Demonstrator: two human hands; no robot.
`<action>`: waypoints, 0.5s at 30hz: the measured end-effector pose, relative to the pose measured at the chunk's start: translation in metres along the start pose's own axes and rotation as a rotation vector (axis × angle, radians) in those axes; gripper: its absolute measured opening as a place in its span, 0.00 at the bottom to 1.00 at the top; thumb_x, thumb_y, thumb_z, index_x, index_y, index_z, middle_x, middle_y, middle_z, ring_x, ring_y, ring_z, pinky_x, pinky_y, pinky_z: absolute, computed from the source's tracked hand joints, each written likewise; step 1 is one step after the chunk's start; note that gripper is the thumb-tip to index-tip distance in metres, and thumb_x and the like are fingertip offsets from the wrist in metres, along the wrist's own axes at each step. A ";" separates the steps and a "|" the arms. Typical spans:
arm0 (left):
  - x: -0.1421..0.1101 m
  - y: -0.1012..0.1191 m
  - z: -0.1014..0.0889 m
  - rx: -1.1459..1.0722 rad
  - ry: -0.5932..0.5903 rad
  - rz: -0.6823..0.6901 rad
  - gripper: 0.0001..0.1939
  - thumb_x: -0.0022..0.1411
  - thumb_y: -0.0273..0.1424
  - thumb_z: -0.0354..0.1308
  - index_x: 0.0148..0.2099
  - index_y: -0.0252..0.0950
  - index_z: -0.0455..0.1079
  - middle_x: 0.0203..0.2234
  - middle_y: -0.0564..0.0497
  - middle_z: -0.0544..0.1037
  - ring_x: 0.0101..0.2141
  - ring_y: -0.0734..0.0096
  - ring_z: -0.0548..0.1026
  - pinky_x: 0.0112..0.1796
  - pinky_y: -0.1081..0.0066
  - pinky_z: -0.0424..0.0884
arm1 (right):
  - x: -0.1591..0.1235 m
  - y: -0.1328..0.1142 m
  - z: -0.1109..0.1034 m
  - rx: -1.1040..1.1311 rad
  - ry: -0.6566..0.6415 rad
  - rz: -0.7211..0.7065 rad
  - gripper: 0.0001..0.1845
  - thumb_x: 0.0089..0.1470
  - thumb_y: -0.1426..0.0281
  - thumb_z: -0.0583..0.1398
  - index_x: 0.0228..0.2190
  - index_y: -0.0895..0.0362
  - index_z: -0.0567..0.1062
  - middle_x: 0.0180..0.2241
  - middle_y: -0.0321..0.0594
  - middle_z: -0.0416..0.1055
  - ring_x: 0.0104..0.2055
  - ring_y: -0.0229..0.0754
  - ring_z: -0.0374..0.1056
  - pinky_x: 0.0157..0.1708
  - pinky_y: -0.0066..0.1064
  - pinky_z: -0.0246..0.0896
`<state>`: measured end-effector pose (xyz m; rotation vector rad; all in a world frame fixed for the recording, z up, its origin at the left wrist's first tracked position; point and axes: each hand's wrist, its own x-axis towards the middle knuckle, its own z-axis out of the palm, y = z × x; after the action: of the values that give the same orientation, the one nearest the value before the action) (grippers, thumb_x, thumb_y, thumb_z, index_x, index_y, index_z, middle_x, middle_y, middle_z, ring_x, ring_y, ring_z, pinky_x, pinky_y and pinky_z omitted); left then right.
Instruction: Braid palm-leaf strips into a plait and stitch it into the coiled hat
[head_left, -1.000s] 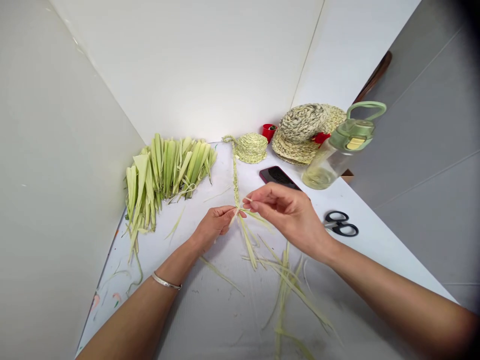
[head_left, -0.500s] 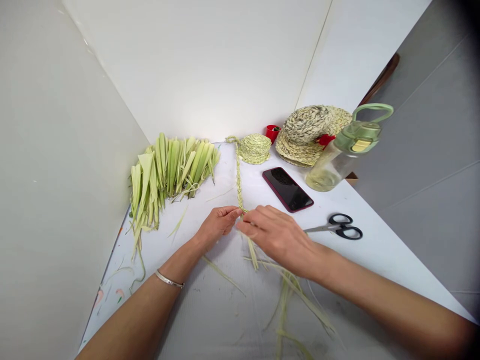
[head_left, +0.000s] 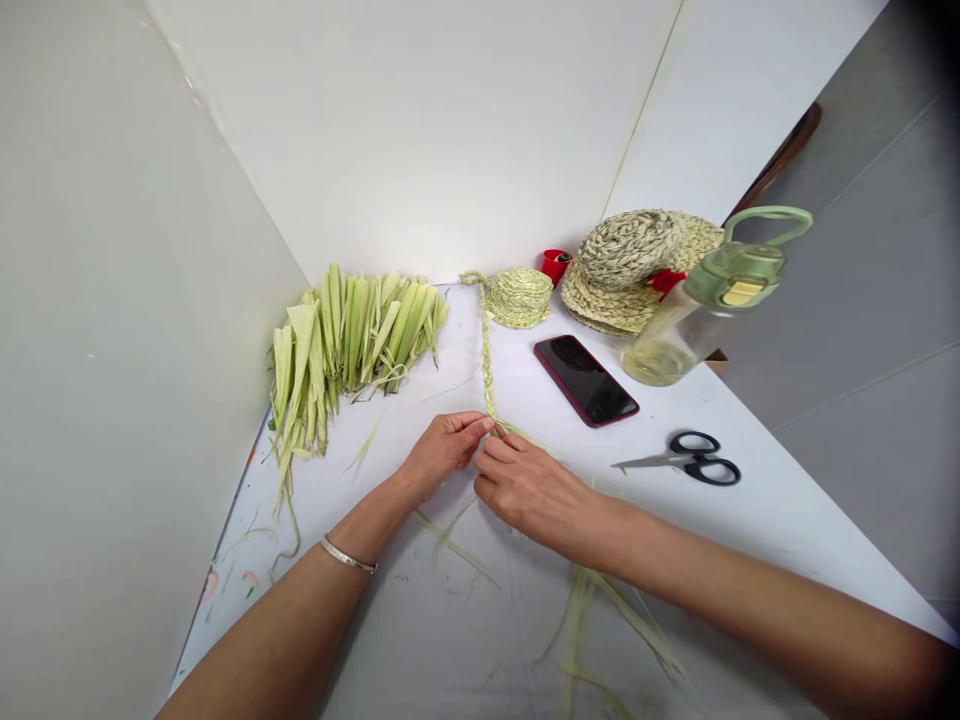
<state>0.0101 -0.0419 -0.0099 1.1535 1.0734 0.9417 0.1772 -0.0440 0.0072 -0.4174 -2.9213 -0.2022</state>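
Note:
A pale green braid (head_left: 487, 365) runs from the back of the table straight toward me, and its near end is between my hands. My left hand (head_left: 448, 446) pinches that end with thumb and forefinger. Right beside it, my right hand (head_left: 529, 490) has its fingers closed on the husk strands at the braid's end. One strand sticks out to the right above the right hand's knuckles. Farther back, the braid reaches a small coiled, woven piece (head_left: 519, 297). Loose husk strips (head_left: 576, 630) lie below my right forearm.
A pile of corn husks (head_left: 356, 335) lies at the left. To the right are a phone (head_left: 586, 380), scissors (head_left: 694, 458) and a clear bottle (head_left: 675, 330). A woven hat (head_left: 626, 260) and a red cup (head_left: 555, 264) stand at the back, near the white walls.
My right hand has turned and drawn in beside the left fingertips; the strands that hung below it now show less. My left hand keeps its pinch. The whole view has shifted slightly.

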 end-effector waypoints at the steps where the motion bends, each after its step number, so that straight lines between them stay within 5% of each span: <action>1: 0.000 0.000 0.000 0.002 0.001 0.001 0.21 0.59 0.48 0.60 0.34 0.32 0.74 0.16 0.61 0.56 0.19 0.79 0.49 0.21 0.74 0.45 | 0.000 0.002 -0.006 0.059 -0.014 0.009 0.12 0.60 0.81 0.56 0.28 0.60 0.75 0.32 0.43 0.71 0.40 0.47 0.65 0.47 0.41 0.62; 5: 0.001 0.000 0.000 0.004 0.020 0.010 0.23 0.56 0.50 0.62 0.28 0.34 0.69 0.14 0.62 0.54 0.18 0.80 0.48 0.21 0.73 0.43 | -0.007 0.023 -0.039 0.459 0.038 0.142 0.10 0.65 0.76 0.54 0.35 0.58 0.75 0.31 0.39 0.71 0.34 0.39 0.65 0.34 0.30 0.60; 9: -0.001 0.002 0.000 0.014 0.018 0.024 0.23 0.58 0.50 0.61 0.26 0.35 0.65 0.14 0.62 0.52 0.18 0.80 0.47 0.21 0.73 0.43 | -0.010 0.048 -0.061 0.706 0.120 0.274 0.12 0.66 0.74 0.53 0.39 0.55 0.78 0.36 0.39 0.72 0.38 0.39 0.67 0.38 0.30 0.59; 11: -0.001 0.003 0.000 0.019 0.010 0.026 0.22 0.59 0.49 0.61 0.27 0.35 0.66 0.14 0.62 0.52 0.18 0.80 0.47 0.21 0.73 0.44 | -0.008 0.055 -0.067 0.842 0.037 0.302 0.12 0.64 0.73 0.54 0.40 0.55 0.78 0.37 0.39 0.74 0.38 0.39 0.68 0.38 0.30 0.60; 15: -0.001 0.003 -0.001 0.033 -0.008 0.016 0.21 0.61 0.48 0.58 0.35 0.33 0.73 0.13 0.63 0.50 0.17 0.79 0.46 0.20 0.73 0.43 | -0.009 0.050 -0.084 1.249 -0.331 0.164 0.08 0.61 0.70 0.59 0.38 0.59 0.79 0.36 0.39 0.76 0.36 0.38 0.70 0.37 0.28 0.63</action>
<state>0.0090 -0.0424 -0.0071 1.1935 1.0774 0.9344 0.2140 -0.0123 0.0921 -0.4504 -2.5779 1.7070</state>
